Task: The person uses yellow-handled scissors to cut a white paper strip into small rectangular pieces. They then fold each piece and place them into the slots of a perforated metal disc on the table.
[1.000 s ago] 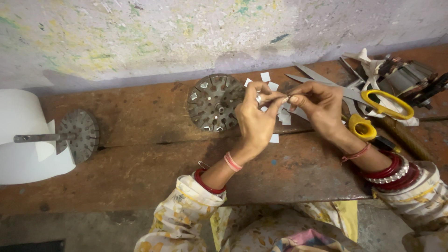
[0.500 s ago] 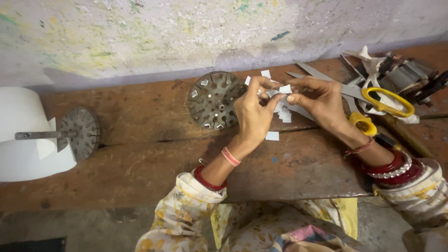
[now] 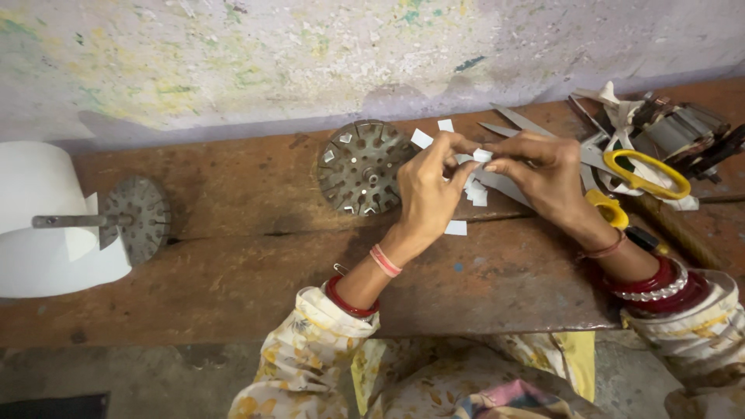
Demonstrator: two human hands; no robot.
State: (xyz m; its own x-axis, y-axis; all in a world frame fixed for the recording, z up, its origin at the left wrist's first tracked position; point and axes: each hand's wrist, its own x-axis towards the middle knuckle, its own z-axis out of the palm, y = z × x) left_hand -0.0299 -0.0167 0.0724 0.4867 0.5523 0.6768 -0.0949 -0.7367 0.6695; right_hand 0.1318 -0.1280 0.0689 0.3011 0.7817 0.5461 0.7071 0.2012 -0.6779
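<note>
Both hands have drawn closer since a moment ago, left hand (image 3: 431, 194) and right hand (image 3: 543, 174) now pinching one small white paper slip (image 3: 482, 155) above the desk (image 3: 233, 271), beside the slotted metal disc (image 3: 363, 167).

On the bench (image 3: 233, 279), against the wall (image 3: 310, 54): at far left a paper roll (image 3: 31, 225) with a slotted disc on a shaft (image 3: 132, 217) just right of it; near the middle a second slotted disc (image 3: 361, 167). Right of that disc, both hands together above scattered paper slips (image 3: 456, 227), left hand (image 3: 427, 198) beside right hand (image 3: 543, 182), one slip (image 3: 482, 155) pinched between them. Farther right, scissors (image 3: 644, 174), with a heap of metal parts (image 3: 683, 128) behind.
</note>
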